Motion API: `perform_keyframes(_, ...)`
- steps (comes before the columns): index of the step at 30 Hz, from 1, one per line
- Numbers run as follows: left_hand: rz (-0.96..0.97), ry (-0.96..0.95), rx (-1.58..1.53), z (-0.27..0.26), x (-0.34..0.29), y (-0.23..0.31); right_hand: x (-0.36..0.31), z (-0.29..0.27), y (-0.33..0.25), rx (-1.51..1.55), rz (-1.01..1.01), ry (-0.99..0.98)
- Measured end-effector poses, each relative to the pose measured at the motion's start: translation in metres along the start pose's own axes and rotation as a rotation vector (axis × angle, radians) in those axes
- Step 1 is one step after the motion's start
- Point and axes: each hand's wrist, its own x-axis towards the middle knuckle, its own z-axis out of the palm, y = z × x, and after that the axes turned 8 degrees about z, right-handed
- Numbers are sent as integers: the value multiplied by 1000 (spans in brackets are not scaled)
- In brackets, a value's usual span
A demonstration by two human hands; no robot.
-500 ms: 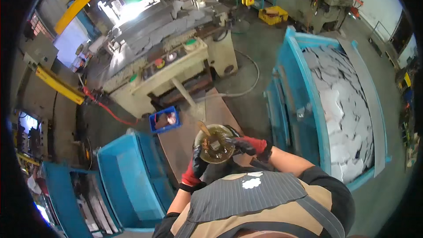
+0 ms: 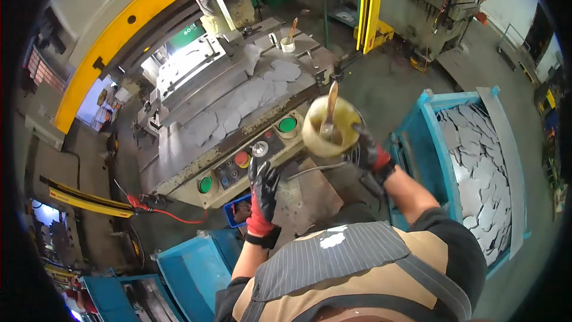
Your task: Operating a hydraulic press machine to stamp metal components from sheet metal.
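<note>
My right hand (image 2: pixel 370 154), in a black and red glove, grips the side of a round, yellowish tub (image 2: pixel 317 138). A paintbrush (image 2: pixel 332 102) stands in the tub, its wooden handle up and its bristle end low inside. The tub is held in the air by the right end of the press's control panel (image 2: pixel 232 173). My left hand (image 2: pixel 264 188), gloved the same way, is raised in front of the panel with its fingers stretched out and nothing in it. A red button (image 2: pixel 241 158) and a green button (image 2: pixel 205 185) are close to it.
Thin grey sheet pieces (image 2: pixel 244 104) lie on the press bed, with a small white cup (image 2: pixel 287 45) holding another brush behind them. Yellow guards (image 2: pixel 134 21) frame the press. At right a blue bin (image 2: pixel 424 161) is full of grey scraps; another blue bin (image 2: pixel 187 268) stands lower left.
The tub has risen from low in front of my body toward the press, up and to the right, in my right hand. My left hand has let go of it and is now apart.
</note>
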Motion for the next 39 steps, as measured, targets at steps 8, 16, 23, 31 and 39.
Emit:
perform_keyframes(8,-137,60,480,-96,-32,-24,166,-59,-205,-220,-315,243)
perform_keyframes(16,236,462,462,-24,79,-80,381,-187,-366,-243,-352,348)
perform_keyframes(23,172,504,364,53,199,-98,514,-236,-416,-230,-225,434)
perform_keyframes(31,96,882,479,59,190,-118,653,-321,-397,-399,180,265)
perform_keyframes(39,192,867,503,92,198,-127,712,-332,-400,-899,254,145)
